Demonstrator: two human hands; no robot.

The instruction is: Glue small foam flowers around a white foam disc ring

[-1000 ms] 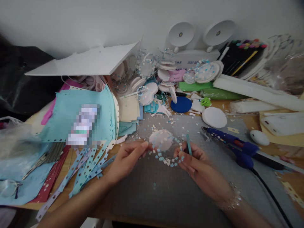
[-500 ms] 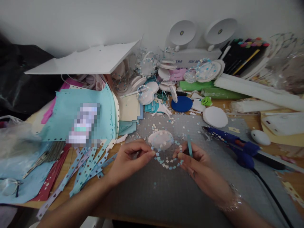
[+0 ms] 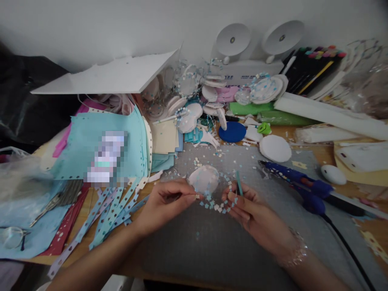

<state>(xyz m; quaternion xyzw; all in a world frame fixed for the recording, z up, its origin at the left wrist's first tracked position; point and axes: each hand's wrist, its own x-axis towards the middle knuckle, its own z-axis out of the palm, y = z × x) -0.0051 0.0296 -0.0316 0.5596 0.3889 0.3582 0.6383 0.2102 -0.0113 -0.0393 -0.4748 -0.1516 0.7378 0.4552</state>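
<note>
A ring of small blue and white flower pieces (image 3: 218, 208) hangs between my two hands over the grey mat. My left hand (image 3: 172, 204) pinches its left side between thumb and index finger. The thumb and fingers of my right hand (image 3: 251, 206) close on the right side of the ring. A thin teal tool (image 3: 239, 184) sticks up from the same right hand. Just behind the ring is a white round piece (image 3: 203, 178), partly overlapped by it. Tiny flower pieces lie scattered around that disc.
On the right, a blue glue gun (image 3: 291, 176) with a black cable lies on the grey mat (image 3: 188, 250). A white disc (image 3: 275, 148) and blue disc (image 3: 232, 131) are farther back. Punched paper strips (image 3: 103, 216) and a phone (image 3: 107, 155) are at left.
The ring has shifted and turned slightly between my hands. The white round piece behind it looks tilted differently. The teal tool has moved a little to the left.
</note>
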